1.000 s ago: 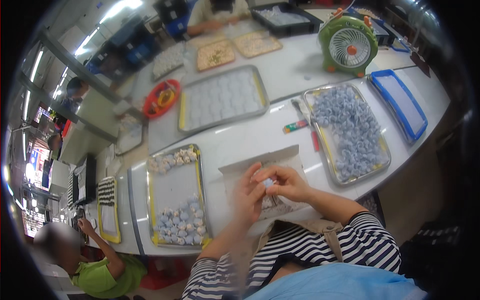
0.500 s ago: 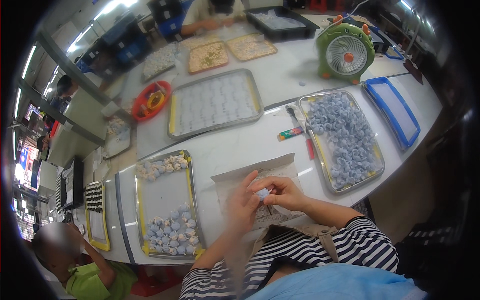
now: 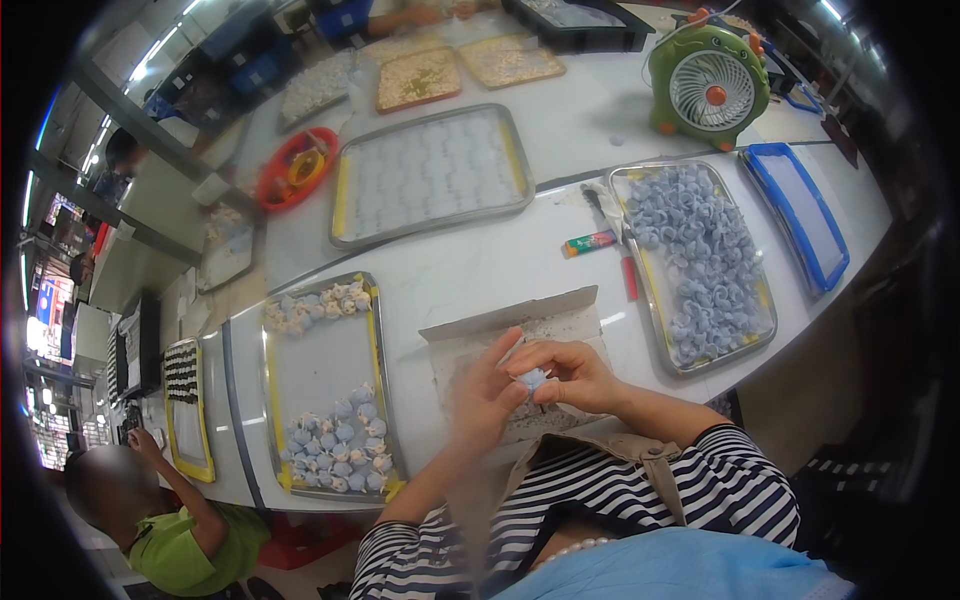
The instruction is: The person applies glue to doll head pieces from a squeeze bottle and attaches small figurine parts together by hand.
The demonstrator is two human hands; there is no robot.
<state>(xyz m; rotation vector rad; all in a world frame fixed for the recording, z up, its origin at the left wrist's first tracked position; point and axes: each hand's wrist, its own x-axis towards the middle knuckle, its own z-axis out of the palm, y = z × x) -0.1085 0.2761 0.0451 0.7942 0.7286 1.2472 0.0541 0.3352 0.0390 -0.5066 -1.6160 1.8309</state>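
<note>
Between my two hands is a small light-blue piece (image 3: 532, 380) with a frilled, petal-like outline. The thumb of my left hand (image 3: 484, 398) presses against it, and that hand's fingers reach up beside it. My right hand (image 3: 578, 378) pinches the same piece from the other side with thumb and forefinger. Below lies an opened-out cardboard sheet (image 3: 460, 350) dusted with specks. To the right, a metal tray (image 3: 652, 292) holds many loose blue curled pieces (image 3: 700, 260). To the left, another tray (image 3: 325, 352) carries rounded blue-and-cream pieces (image 3: 340, 445) in two groups.
A glue-like tube (image 3: 590, 243) and a red-handled tool (image 3: 629, 278) lie beside the right tray. Farther off stand a large lined tray (image 3: 430, 175), a red basin (image 3: 270, 188), a green fan (image 3: 672, 110) and a blue-rimmed tray (image 3: 835, 270). A person in green (image 3: 205, 540) sits at left.
The view has tilted slightly, so the table and trays appear a little higher. Both hands stay together on the blue piece, with only slight finger movement.
</note>
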